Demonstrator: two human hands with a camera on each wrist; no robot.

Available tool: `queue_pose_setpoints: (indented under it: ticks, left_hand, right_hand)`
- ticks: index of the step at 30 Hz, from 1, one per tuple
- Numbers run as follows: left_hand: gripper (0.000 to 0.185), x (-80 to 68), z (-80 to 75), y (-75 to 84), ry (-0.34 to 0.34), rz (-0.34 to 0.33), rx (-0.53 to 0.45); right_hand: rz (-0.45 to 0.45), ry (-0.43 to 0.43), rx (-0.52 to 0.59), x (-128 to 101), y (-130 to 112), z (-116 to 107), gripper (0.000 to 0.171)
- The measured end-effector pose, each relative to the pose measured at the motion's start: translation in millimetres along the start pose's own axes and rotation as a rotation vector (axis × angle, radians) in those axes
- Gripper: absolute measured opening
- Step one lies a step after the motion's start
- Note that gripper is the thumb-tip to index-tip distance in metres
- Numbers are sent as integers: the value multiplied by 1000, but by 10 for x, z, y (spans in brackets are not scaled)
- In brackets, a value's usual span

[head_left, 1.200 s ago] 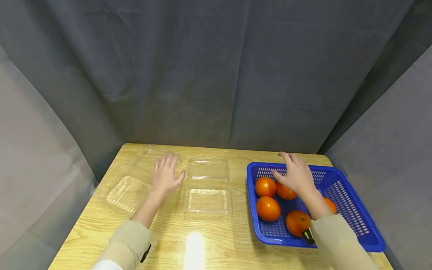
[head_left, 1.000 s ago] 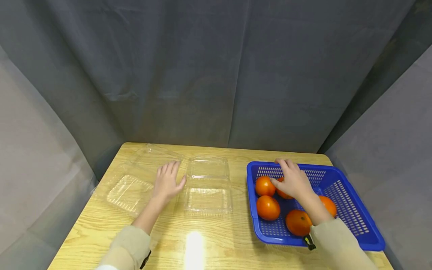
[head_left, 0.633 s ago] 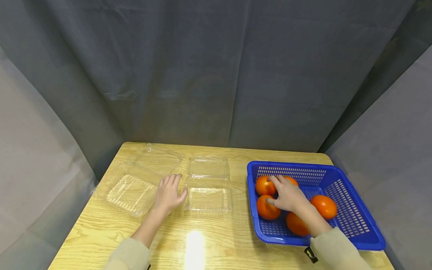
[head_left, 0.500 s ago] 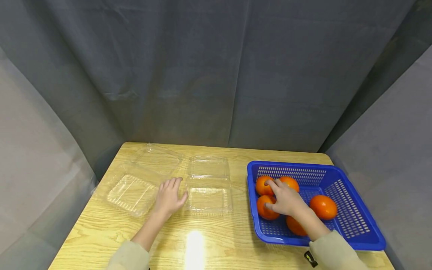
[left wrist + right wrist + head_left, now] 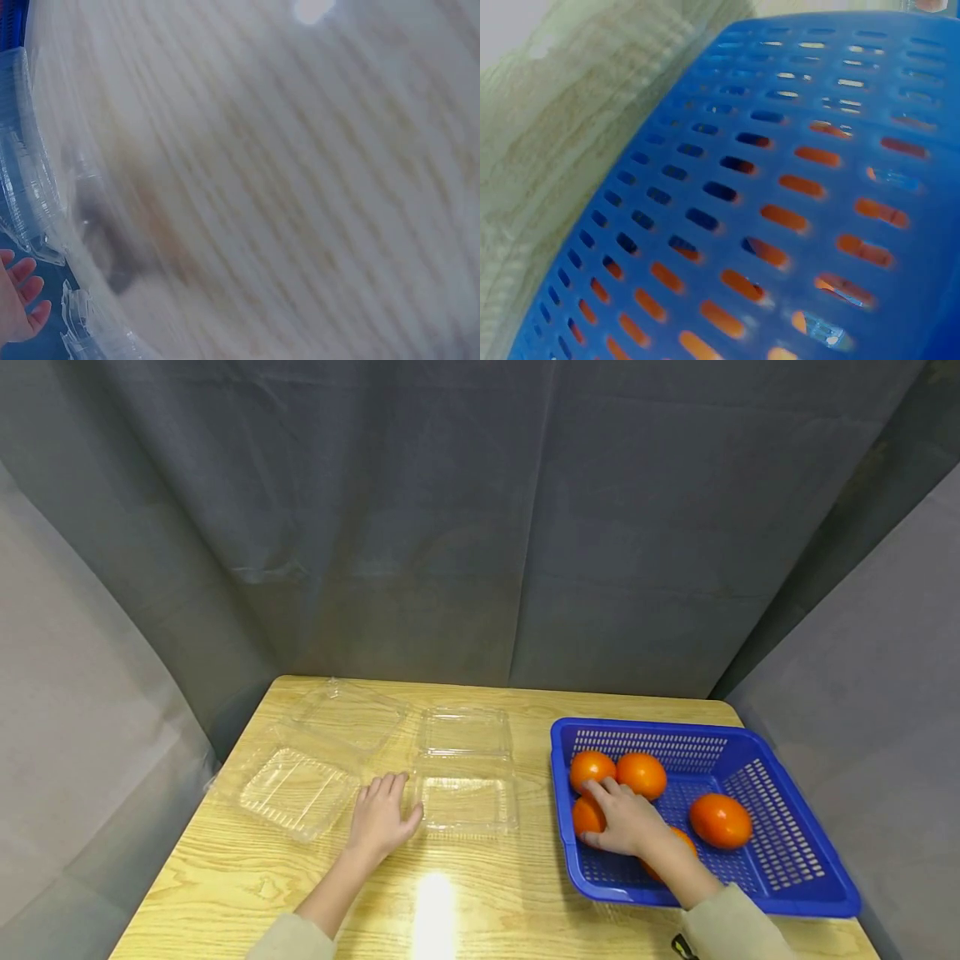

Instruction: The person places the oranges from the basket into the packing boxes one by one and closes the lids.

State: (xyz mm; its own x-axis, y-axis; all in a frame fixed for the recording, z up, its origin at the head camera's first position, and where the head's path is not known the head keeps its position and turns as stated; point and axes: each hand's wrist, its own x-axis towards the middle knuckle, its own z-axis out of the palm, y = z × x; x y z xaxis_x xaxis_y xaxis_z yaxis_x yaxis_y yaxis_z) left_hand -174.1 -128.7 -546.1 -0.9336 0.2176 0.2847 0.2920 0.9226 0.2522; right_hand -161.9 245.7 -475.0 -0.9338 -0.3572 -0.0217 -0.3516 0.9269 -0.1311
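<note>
In the head view, my right hand (image 5: 626, 822) reaches into a blue plastic basket (image 5: 813, 810). Its thumb and fingers curl round the front left orange (image 5: 588, 817), which is partly covered. Behind that hand sit two more oranges, one at the back left (image 5: 592, 768) and one beside it (image 5: 642, 775). My forearm partly hides a front orange (image 5: 681, 839). My left hand (image 5: 378, 818), fingers extended and holding nothing, is low over the table between two opened clear plastic clamshells, one tilted at left (image 5: 296, 789) and one squared at centre (image 5: 465, 797).
Another orange (image 5: 720, 821) lies toward the basket's right side. The pale wooden table (image 5: 480, 893) ends at a grey curtain (image 5: 420, 527) behind. In the right wrist view, the slotted basket wall (image 5: 11, 22) fills most of the picture.
My right hand has come down and toward me, from over the basket's back oranges to the front left one. My left hand has drawn back toward me, away from the clamshells' far ends.
</note>
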Motion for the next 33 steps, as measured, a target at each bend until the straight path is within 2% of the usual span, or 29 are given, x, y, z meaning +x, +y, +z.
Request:
queue_pose_setpoints:
  ticks: [13,33]
  left_hand:
    - [55,-98,104,10,-7,-29,5]
    - [53,-133,156,43,-19,-76,-25]
  right_hand:
    - [37,-30,-9,4,12,111,73]
    - [2,22,-1,-9,12,204,75]
